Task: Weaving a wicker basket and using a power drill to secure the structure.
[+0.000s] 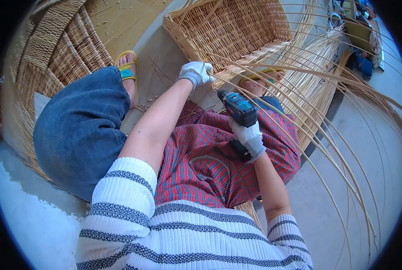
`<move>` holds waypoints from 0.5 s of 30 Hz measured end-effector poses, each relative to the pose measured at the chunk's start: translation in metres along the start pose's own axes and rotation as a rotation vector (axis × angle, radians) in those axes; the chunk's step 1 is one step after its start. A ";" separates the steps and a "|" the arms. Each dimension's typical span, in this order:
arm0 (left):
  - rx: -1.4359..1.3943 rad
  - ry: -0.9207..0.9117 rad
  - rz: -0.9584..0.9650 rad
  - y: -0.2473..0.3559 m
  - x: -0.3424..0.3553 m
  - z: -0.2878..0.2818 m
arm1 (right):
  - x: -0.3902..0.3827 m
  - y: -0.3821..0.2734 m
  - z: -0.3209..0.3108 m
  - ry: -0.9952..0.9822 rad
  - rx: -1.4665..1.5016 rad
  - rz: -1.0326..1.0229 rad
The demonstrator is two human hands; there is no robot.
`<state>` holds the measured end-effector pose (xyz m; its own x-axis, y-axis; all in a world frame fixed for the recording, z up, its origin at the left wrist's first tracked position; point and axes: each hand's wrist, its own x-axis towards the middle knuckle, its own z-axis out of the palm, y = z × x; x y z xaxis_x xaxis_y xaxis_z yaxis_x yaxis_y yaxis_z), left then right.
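Observation:
A rectangular wicker basket sits tilted on the floor in front of me, its woven inside facing up. My left hand, in a white glove, is closed at the basket's near edge, where long cane strands run off to the right. The fingertips are partly hidden there. My right hand, also gloved, grips a blue and black cordless drill above my lap. The drill's nose points up and left, toward the basket and the left hand, but touches neither.
Long loose canes arc across the right side. A thick bundle of thin rods lies right of my foot. Stacked woven panels stand at the left. Assorted items lie at the far right. Wicker scraps litter the floor.

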<state>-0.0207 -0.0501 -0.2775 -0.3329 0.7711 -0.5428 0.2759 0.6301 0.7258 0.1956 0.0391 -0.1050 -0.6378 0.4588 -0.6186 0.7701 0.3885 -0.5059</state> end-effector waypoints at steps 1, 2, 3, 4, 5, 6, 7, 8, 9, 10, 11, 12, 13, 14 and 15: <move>-0.003 -0.001 0.001 -0.001 0.000 0.000 | 0.002 -0.001 0.001 -0.001 -0.046 -0.041; -0.007 -0.004 0.003 -0.001 0.001 0.000 | 0.003 -0.001 0.002 -0.001 -0.070 -0.059; -0.009 -0.007 0.004 -0.002 0.001 0.000 | 0.005 -0.001 0.002 -0.001 -0.093 -0.076; -0.001 -0.004 0.000 -0.002 0.001 0.000 | 0.006 0.000 0.003 -0.007 -0.054 -0.014; 0.007 -0.006 -0.002 -0.003 0.001 0.001 | 0.007 0.000 0.004 0.001 -0.035 0.040; 0.006 -0.005 -0.002 -0.003 0.002 0.001 | 0.008 0.002 0.004 -0.011 -0.015 0.053; 0.005 0.002 0.010 -0.004 0.002 0.001 | 0.008 0.003 0.004 -0.011 -0.018 0.045; 0.004 0.006 0.024 -0.004 0.003 0.001 | 0.009 0.005 0.005 -0.012 -0.020 0.040; 0.003 0.010 0.023 -0.004 0.003 0.001 | 0.010 0.007 0.005 -0.012 -0.023 0.035; 0.002 0.014 0.025 -0.004 0.003 0.001 | 0.011 0.008 0.005 -0.017 -0.020 0.072; -0.006 -0.006 0.027 -0.004 0.003 0.001 | 0.012 0.008 0.005 -0.017 -0.029 0.112; 0.001 0.015 0.025 -0.004 0.003 0.001 | 0.013 0.007 0.005 -0.003 0.029 0.067; 0.009 0.009 0.023 -0.004 0.003 0.001 | 0.014 0.004 0.005 0.003 0.053 0.064; 0.017 0.005 0.023 -0.005 0.002 0.001 | 0.015 -0.001 0.005 -0.013 0.040 0.065; 0.011 0.015 0.037 -0.005 0.002 0.002 | 0.014 -0.007 0.003 -0.011 -0.018 0.134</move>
<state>-0.0212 -0.0518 -0.2825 -0.3361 0.7926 -0.5087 0.2979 0.6019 0.7409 0.1813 0.0402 -0.1121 -0.5291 0.4990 -0.6863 0.8481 0.3384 -0.4077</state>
